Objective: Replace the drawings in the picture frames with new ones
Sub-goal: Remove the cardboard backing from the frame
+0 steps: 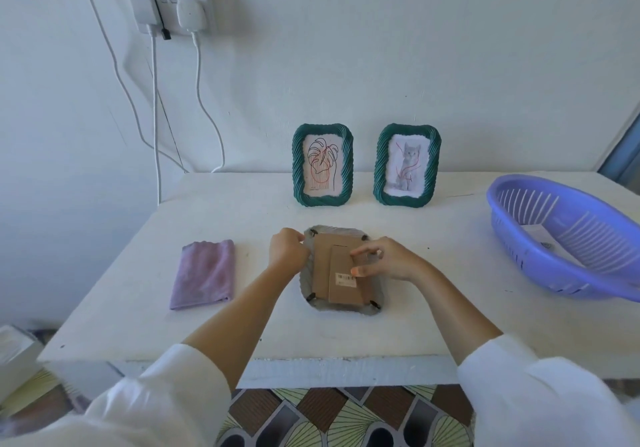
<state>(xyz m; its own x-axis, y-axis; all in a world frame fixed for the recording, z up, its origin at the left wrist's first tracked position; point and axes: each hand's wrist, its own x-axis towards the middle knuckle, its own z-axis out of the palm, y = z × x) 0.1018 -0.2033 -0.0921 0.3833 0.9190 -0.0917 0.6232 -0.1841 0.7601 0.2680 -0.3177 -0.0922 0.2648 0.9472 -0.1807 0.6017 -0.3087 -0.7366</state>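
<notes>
A picture frame (341, 296) lies face down in the middle of the white table (450, 315), its brown cardboard back and small black clips facing up. My left hand (288, 251) pinches at the clip on the frame's upper left corner. My right hand (388, 261) rests on the cardboard back with the fingers spread, thumb near the barcode label. Two green rope-edged frames stand upright at the back: one holds a leaf line drawing (322, 165), the other a grey cat drawing (407, 166).
A folded purple cloth (204, 275) lies left of the face-down frame. A blue plastic basket (568, 238) with paper inside sits at the right edge. White cables hang from a wall socket (169, 6) at the upper left. The table's front edge is near my sleeves.
</notes>
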